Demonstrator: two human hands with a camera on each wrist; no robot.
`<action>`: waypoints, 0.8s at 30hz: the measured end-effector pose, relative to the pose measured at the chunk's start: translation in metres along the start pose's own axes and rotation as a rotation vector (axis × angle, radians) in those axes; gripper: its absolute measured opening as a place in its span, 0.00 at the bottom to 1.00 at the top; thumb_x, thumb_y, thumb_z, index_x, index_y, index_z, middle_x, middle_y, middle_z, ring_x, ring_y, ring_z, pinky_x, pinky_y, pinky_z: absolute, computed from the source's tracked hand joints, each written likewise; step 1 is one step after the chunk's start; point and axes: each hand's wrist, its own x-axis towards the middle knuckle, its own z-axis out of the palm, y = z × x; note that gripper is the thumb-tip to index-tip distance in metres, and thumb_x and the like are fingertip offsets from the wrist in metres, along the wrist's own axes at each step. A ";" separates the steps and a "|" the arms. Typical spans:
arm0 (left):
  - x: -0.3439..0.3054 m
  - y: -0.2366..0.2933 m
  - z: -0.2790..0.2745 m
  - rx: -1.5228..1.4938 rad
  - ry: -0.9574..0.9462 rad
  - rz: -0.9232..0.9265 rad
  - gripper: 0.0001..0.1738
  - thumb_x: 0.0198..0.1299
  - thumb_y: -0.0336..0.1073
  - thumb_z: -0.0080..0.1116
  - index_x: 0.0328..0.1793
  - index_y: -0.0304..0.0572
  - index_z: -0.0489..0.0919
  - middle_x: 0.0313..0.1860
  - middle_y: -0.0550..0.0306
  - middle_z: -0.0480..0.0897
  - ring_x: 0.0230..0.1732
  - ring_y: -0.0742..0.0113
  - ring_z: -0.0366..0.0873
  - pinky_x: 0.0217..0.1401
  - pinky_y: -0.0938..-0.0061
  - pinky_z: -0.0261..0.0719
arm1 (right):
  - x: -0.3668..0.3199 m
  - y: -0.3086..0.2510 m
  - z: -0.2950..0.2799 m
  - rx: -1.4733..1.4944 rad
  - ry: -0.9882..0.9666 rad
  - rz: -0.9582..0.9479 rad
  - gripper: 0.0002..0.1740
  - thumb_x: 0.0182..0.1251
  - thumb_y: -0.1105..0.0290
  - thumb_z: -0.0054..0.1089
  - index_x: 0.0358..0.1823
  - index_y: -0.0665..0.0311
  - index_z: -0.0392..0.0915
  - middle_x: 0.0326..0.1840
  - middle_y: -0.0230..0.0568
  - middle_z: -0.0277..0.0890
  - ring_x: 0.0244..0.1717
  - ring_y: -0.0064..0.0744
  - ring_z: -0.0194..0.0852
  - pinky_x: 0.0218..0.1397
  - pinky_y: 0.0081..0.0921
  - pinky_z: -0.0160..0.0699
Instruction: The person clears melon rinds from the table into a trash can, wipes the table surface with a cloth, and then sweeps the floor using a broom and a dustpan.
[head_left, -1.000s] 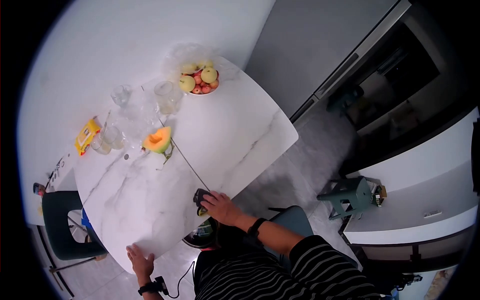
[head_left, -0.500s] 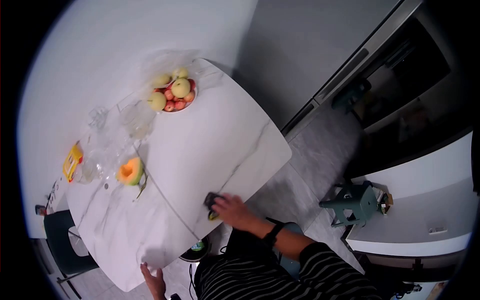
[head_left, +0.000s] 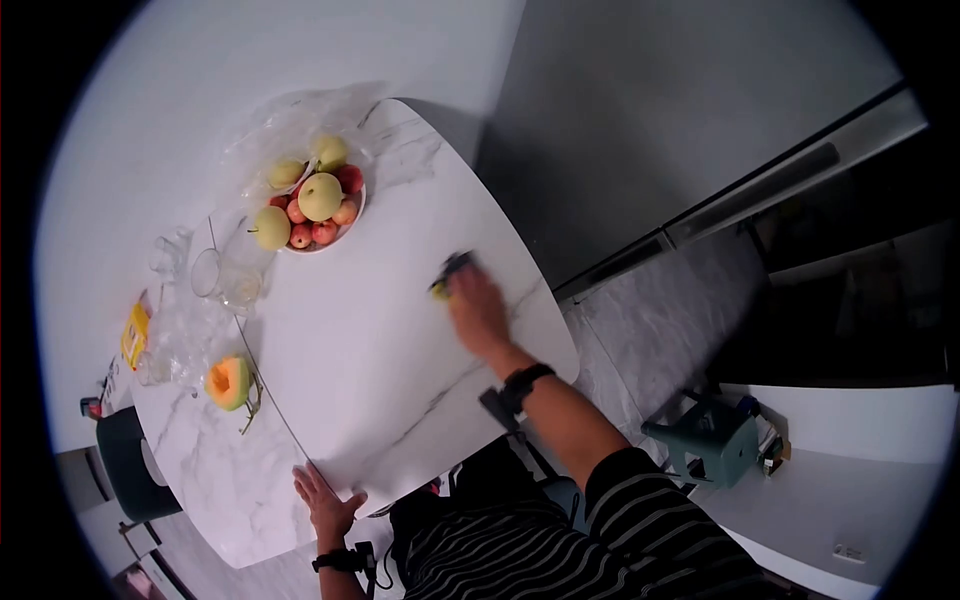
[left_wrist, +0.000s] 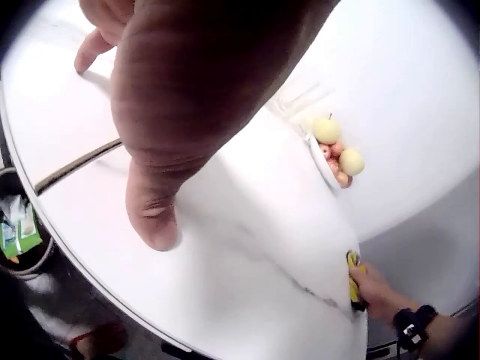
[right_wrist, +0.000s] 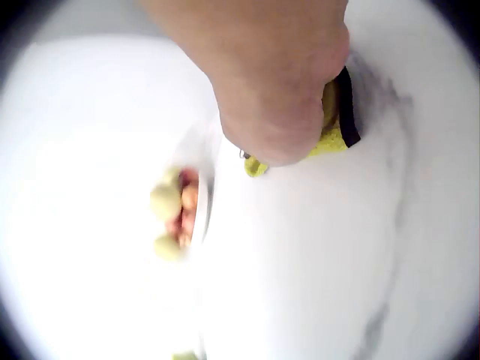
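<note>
My right hand [head_left: 478, 310] holds a folded yellow cleaning cloth [right_wrist: 336, 140] with black edging against the white marbled table [head_left: 370, 340]. In the left wrist view the fingers curl over the cloth [left_wrist: 355, 279] near the table's edge; in the right wrist view the hand covers much of it. My left hand [head_left: 328, 505] rests on the near edge of the table by the seam, fingers straight and spread, thumb out to the side. Left of the right hand is a white bowl of apples and pears [head_left: 318, 205].
A cut melon [head_left: 228, 383] lies on the left part of the table. Beyond it stand clear glasses [head_left: 240, 288], plastic wrap and a yellow packet [head_left: 135, 335]. A grey refrigerator [head_left: 640, 130] rises beyond the right edge. A green stool [head_left: 712, 440] stands on the right.
My right hand has moved with the cloth from the near edge up across the table's right part. The left hand still rests at the near edge, now by the seam. The view has shifted rightward.
</note>
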 end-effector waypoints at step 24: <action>0.004 0.020 -0.015 0.029 -0.028 -0.116 0.69 0.32 0.42 0.80 0.80 0.44 0.45 0.81 0.40 0.36 0.80 0.38 0.36 0.68 0.50 0.68 | 0.184 0.046 0.015 -0.120 -0.021 -0.151 0.29 0.63 0.60 0.59 0.65 0.58 0.66 0.70 0.47 0.61 0.67 0.61 0.58 0.65 0.51 0.64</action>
